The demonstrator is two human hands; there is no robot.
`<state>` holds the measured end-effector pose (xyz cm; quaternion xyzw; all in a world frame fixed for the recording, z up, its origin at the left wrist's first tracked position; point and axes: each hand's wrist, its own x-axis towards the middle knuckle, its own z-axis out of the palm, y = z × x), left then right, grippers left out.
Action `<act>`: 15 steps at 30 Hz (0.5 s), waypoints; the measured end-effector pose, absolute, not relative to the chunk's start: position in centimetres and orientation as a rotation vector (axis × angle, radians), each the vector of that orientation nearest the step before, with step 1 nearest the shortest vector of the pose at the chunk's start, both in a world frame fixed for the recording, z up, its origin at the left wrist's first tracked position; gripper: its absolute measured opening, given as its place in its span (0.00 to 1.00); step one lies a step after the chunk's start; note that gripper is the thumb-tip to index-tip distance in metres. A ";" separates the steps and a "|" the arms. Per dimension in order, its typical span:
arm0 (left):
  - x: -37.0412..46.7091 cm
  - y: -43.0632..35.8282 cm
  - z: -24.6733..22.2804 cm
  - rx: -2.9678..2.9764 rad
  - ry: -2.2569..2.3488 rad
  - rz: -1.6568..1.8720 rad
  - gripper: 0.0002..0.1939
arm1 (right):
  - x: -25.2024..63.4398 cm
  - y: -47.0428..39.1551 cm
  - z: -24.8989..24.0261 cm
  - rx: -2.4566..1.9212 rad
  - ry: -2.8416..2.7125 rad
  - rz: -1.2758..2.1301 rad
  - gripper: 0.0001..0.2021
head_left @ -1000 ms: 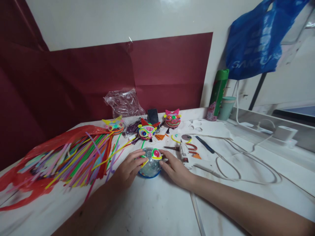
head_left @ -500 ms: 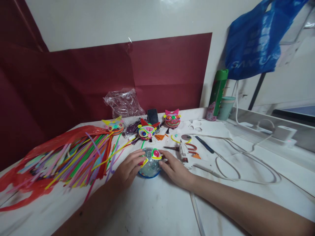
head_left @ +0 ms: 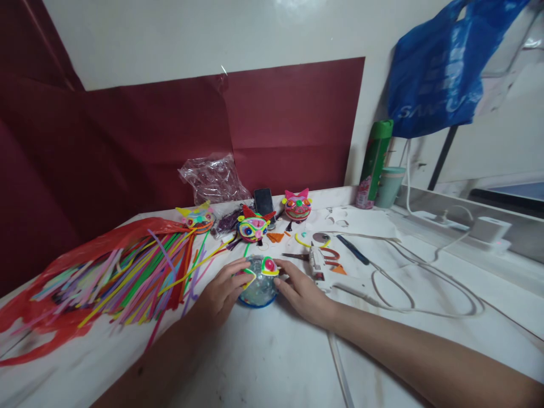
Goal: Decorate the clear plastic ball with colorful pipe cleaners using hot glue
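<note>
A clear plastic ball (head_left: 258,292) with a blue rim sits on the table between my hands. On its upper right is an eye piece (head_left: 269,266) with a red centre and a green and yellow border. My left hand (head_left: 225,286) grips the ball's left side, its fingers lying over a second eye piece (head_left: 250,276) that is mostly covered. From the right, my right hand (head_left: 300,289) holds the ball, with thumb and fingers at the edge of the red-centred eye piece. Just behind the ball stands a finished-looking colourful lion head (head_left: 254,228) with red ears.
Pipe cleaners (head_left: 140,283) lie on a red plastic bag (head_left: 127,229) at left. Two more animal heads, yellow-eared (head_left: 199,218) and pink-eared (head_left: 297,205), stand behind near a phone (head_left: 264,202). A glue gun (head_left: 318,263), scissors (head_left: 332,256), a blue-handled tool (head_left: 353,250) and white cords (head_left: 429,311) occupy the right.
My left fingers have shifted slightly over the left eye piece, now hiding its red centre. My right hand and the ball have stayed nearly still.
</note>
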<state>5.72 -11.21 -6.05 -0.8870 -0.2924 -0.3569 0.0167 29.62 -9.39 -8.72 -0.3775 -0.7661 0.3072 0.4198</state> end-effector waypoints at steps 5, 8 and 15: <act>5.6 -10.8 -6.4 -2.756 -0.863 -1.127 0.18 | 29.6 -9.5 -8.6 -0.948 -1.920 0.756 0.20; 5.6 -10.8 -6.4 -2.758 -0.866 -1.143 0.18 | 29.6 -9.5 -8.5 -0.950 -1.925 0.754 0.20; 5.6 -10.8 -6.3 -2.750 -0.863 -1.143 0.17 | 29.6 -9.4 -8.5 -0.934 -1.936 0.753 0.20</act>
